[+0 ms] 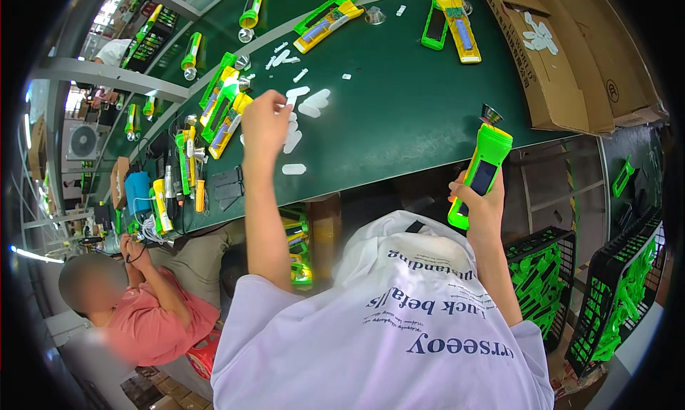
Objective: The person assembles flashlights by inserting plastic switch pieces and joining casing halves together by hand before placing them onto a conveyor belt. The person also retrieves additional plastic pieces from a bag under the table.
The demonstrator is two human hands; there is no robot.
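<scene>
While the right hand [479, 199] wraps the green flashlight [481, 169] upright at four o'clock, the left hand [265, 121] pinches a white strip [294, 94] from the nine-o'clock pile.

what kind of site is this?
Likely a flashlight assembly line: a long green work table strewn with half-built green and yellow flashlights, black crates of green shells, and a co-worker seated alongside.

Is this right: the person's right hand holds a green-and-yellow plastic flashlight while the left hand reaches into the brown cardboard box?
Not quite. The head view shows the right hand holding the green-and-yellow plastic flashlight, but the left hand is not at the brown cardboard box. It reaches to the small white oval plastic pieces scattered on the dark green work table.
</scene>
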